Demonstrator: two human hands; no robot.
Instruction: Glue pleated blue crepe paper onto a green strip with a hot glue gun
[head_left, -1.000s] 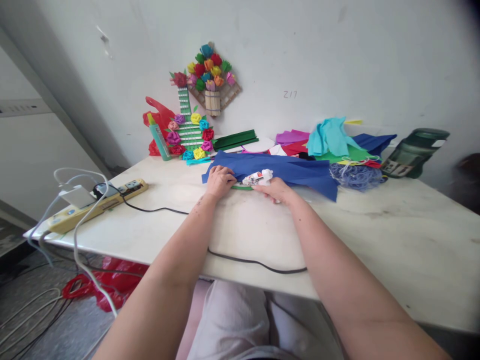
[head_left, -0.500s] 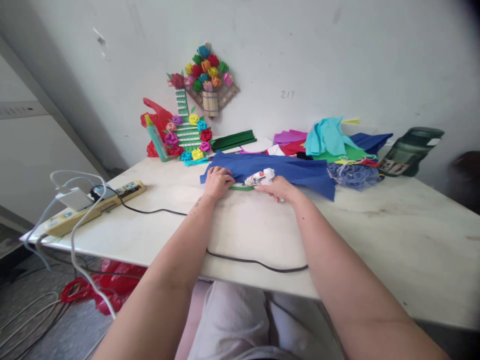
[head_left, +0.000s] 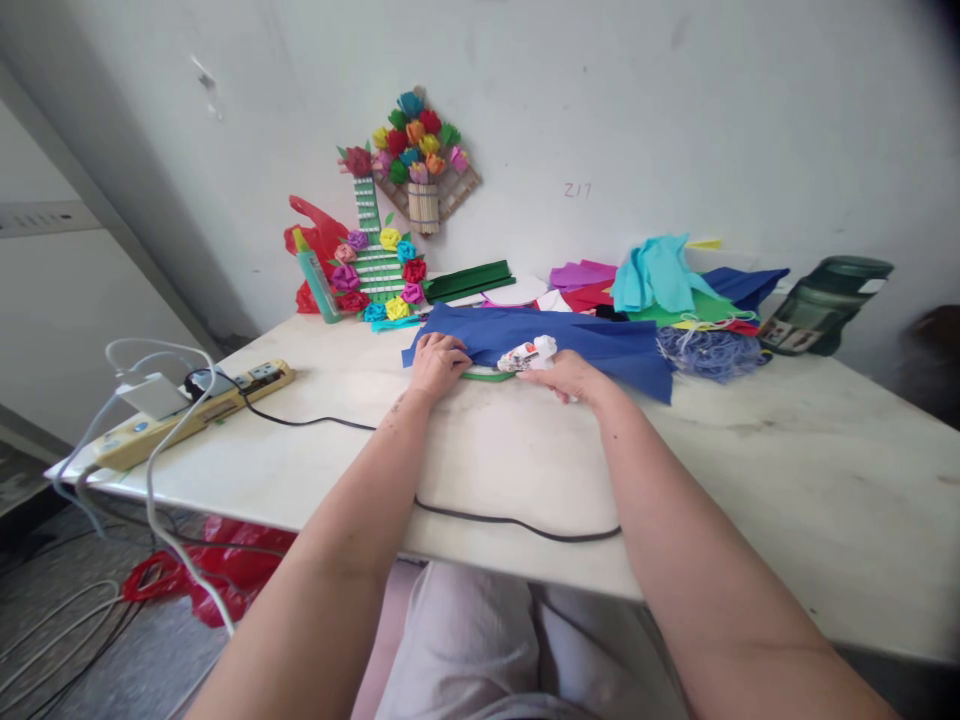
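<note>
My right hand (head_left: pixel 568 376) is wrapped round a white glue gun (head_left: pixel 528 353), whose nozzle points left. Under it lies a sheet of blue crepe paper or cloth (head_left: pixel 592 338), spread across the back of the table. My left hand (head_left: pixel 436 364) presses its bent fingers onto the near left edge of that sheet, gripping it there. Between my two hands, a thin green rim (head_left: pixel 487 377) of some flat piece shows at the sheet's near edge; the rest of that piece is hidden.
A black cord (head_left: pixel 517 521) crosses the table near its front edge. At left lies a yellow power strip (head_left: pixel 135 446) with plugs. Behind stand a glue bottle (head_left: pixel 318 285) and a flower-trimmed guitar shape (head_left: pixel 379 270). Coloured sheets (head_left: pixel 652 275) and a dark green bottle (head_left: pixel 825 305) are at right.
The glue gun has shifted slightly to the right with my right hand, away from my left hand. My left hand stays on the blue sheet. The whole view has moved a little.
</note>
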